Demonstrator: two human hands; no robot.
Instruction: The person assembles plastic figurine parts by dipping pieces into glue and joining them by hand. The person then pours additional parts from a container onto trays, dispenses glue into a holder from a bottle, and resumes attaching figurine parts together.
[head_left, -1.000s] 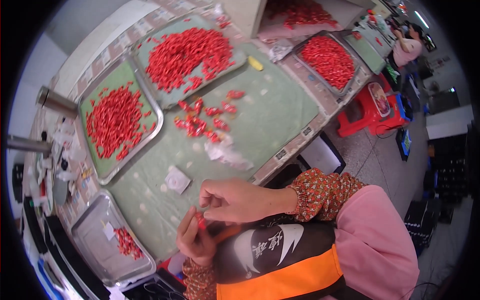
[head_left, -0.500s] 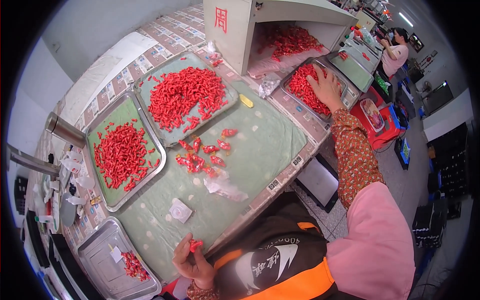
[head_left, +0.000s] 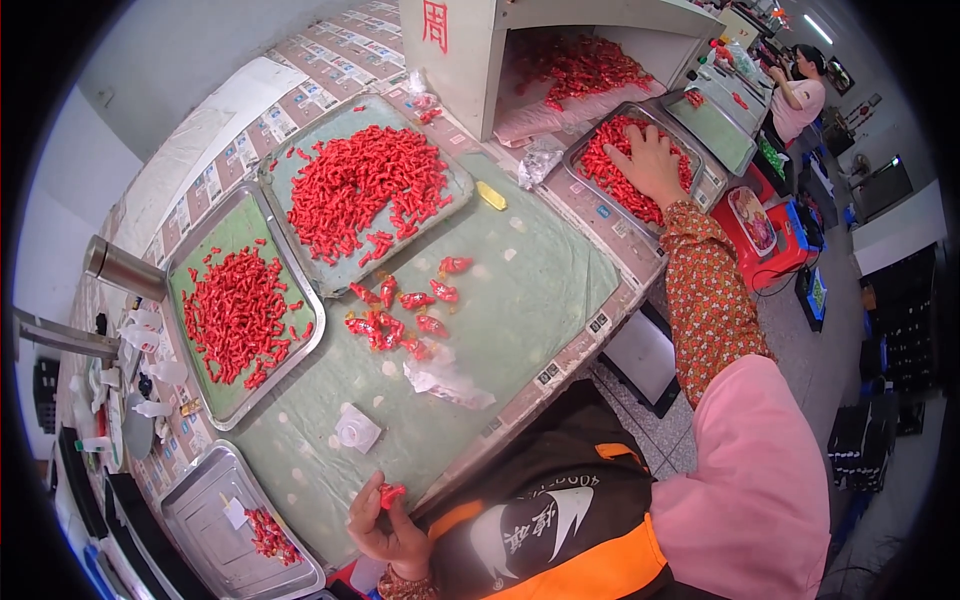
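Observation:
Near the front edge of the table, my left hand (head_left: 392,535) is closed, pinching a small glossy red piece (head_left: 392,495) between thumb and fingers. My right arm reaches to the far right, where my right hand (head_left: 652,168) rests with spread fingers on a heap of small red pieces (head_left: 610,172) in a metal tray (head_left: 577,185). Whether any piece is under those fingers is hidden. Several larger shiny red pieces with yellowish ends (head_left: 385,325) lie loose on the green mat (head_left: 530,320), beside a crumpled clear plastic bag (head_left: 450,385).
Two trays of red pieces, a far one (head_left: 462,195) and a left one (head_left: 235,418), stand on the table. A metal tray (head_left: 190,510) holds a few pieces at lower left. Also here are a white square holder (head_left: 357,430), a yellow strip (head_left: 491,196) and an open-fronted box (head_left: 455,70). Another person (head_left: 798,100) works at far right.
My right hand has shifted slightly over the heap, its fingers still among the red pieces. My left hand keeps its pinch on the red piece. The whole view has moved a little.

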